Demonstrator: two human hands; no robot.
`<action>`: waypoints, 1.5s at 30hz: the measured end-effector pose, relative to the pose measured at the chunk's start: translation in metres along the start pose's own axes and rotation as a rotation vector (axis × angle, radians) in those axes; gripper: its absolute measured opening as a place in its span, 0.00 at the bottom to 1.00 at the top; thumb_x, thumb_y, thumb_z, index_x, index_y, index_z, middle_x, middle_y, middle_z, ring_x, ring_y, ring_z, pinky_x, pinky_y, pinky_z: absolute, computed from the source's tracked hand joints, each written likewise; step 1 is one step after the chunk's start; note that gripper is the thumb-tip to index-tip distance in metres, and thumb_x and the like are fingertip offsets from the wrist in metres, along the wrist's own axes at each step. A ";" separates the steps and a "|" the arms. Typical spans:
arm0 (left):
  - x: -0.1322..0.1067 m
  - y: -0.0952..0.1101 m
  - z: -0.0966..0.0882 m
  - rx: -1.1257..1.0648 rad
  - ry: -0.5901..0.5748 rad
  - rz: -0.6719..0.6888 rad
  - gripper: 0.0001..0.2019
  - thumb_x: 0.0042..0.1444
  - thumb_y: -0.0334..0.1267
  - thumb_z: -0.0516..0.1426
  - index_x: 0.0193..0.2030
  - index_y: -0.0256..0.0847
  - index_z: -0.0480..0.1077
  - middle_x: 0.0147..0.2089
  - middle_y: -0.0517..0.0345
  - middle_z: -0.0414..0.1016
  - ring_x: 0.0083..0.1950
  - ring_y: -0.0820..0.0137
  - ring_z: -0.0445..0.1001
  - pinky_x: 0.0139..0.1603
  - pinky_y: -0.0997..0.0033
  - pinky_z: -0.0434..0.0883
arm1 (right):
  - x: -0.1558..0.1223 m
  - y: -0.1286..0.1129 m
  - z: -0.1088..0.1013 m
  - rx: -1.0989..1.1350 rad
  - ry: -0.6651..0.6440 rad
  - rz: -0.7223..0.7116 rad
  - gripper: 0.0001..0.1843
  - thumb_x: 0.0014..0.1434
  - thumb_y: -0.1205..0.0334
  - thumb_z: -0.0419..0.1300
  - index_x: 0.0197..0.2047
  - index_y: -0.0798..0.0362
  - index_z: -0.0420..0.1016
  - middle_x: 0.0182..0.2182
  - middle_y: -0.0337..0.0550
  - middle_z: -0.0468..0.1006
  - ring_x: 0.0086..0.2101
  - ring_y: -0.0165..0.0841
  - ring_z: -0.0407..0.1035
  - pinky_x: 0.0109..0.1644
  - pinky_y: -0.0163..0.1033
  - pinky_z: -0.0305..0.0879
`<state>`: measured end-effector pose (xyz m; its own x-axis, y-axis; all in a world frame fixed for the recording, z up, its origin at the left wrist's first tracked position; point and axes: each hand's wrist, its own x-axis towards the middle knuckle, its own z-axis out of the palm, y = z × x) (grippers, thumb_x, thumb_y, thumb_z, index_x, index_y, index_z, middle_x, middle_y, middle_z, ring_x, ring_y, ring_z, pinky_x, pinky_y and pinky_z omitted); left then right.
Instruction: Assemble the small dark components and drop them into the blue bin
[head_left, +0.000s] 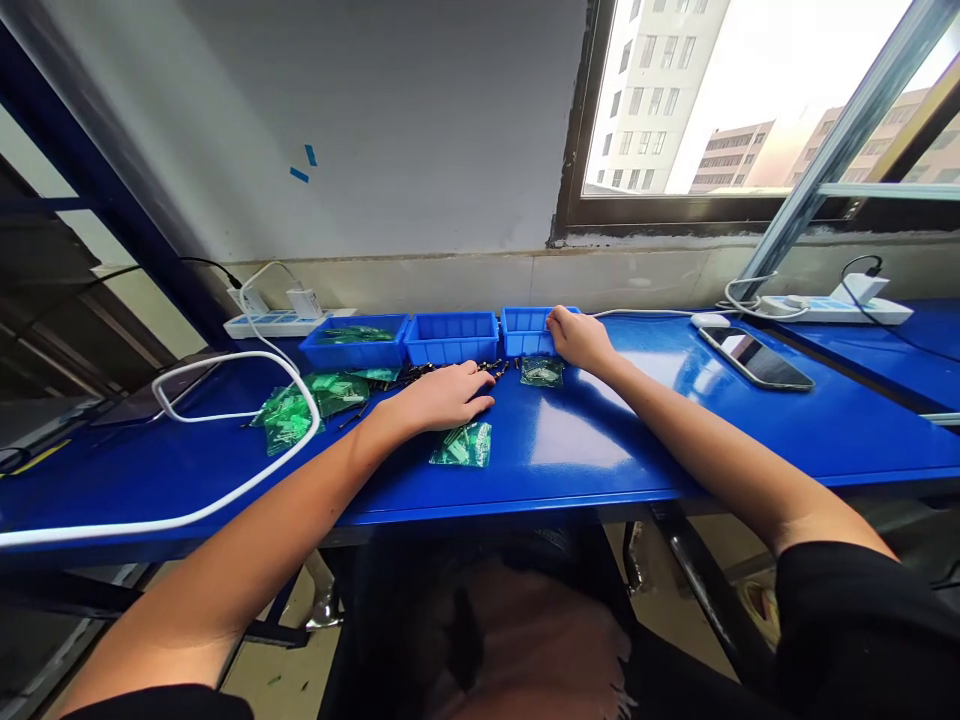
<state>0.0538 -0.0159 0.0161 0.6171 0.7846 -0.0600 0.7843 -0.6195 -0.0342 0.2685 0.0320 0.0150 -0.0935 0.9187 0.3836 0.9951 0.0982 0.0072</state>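
Observation:
My left hand (450, 396) lies over the table with its fingers spread, close to a loose pile of small dark parts (409, 376). Just below its fingers is a green-tinted plastic packet (463, 446) of small pieces. My right hand (576, 337) is at the right end of a blue bin (525, 330), its fingers curled together at the rim. Whatever those fingers hold, if anything, is hidden. In front of that bin rests another small green packet (541, 372). A middle blue bin (452, 340) stands beside it.
A left blue bin (354, 345) holds green packets, and more green packets (289, 415) lie in front of it. A white cable (180, 522) loops over the left side. To the right are a phone (757, 358) and a power strip (832, 305).

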 end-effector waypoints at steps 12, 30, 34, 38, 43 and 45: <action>-0.001 0.001 -0.001 0.007 -0.011 -0.001 0.20 0.63 0.42 0.46 0.59 0.41 0.61 0.52 0.50 0.67 0.51 0.62 0.71 0.52 0.66 0.65 | -0.005 -0.003 -0.006 -0.082 -0.070 -0.093 0.21 0.64 0.52 0.42 0.41 0.53 0.73 0.40 0.48 0.79 0.42 0.40 0.72 0.36 0.37 0.57; 0.000 -0.002 0.001 0.005 -0.001 0.004 0.20 0.62 0.44 0.45 0.59 0.43 0.61 0.50 0.52 0.67 0.49 0.63 0.71 0.49 0.68 0.66 | 0.009 -0.001 -0.011 -0.089 -0.220 -0.067 0.22 0.55 0.46 0.54 0.44 0.52 0.76 0.41 0.48 0.79 0.42 0.42 0.72 0.37 0.38 0.64; -0.001 0.000 0.000 0.023 0.001 -0.001 0.20 0.62 0.43 0.45 0.58 0.42 0.62 0.49 0.51 0.68 0.47 0.64 0.72 0.49 0.69 0.66 | 0.006 0.002 -0.006 -0.101 -0.183 -0.090 0.21 0.56 0.46 0.54 0.42 0.53 0.76 0.40 0.48 0.79 0.42 0.41 0.72 0.36 0.36 0.64; 0.000 0.000 -0.001 0.031 -0.004 -0.004 0.20 0.62 0.43 0.46 0.59 0.42 0.62 0.50 0.51 0.68 0.47 0.64 0.72 0.49 0.69 0.66 | 0.005 0.002 -0.005 -0.128 -0.170 -0.093 0.21 0.57 0.46 0.53 0.42 0.53 0.76 0.41 0.49 0.79 0.43 0.42 0.72 0.37 0.36 0.64; 0.000 0.000 -0.001 0.037 -0.003 0.002 0.20 0.62 0.43 0.46 0.59 0.42 0.62 0.49 0.51 0.68 0.48 0.64 0.72 0.49 0.69 0.66 | 0.004 0.002 -0.006 -0.140 -0.169 -0.134 0.21 0.58 0.47 0.52 0.44 0.53 0.75 0.42 0.49 0.79 0.44 0.42 0.72 0.37 0.38 0.64; -0.001 0.000 0.000 0.032 -0.002 0.004 0.20 0.62 0.43 0.46 0.59 0.42 0.62 0.49 0.51 0.68 0.48 0.64 0.71 0.49 0.69 0.66 | 0.003 0.001 -0.006 -0.137 -0.165 -0.138 0.20 0.58 0.48 0.52 0.44 0.53 0.74 0.42 0.49 0.79 0.43 0.42 0.72 0.38 0.38 0.63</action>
<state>0.0533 -0.0161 0.0164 0.6202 0.7820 -0.0623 0.7793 -0.6232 -0.0656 0.2697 0.0322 0.0220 -0.2213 0.9513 0.2146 0.9665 0.1846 0.1783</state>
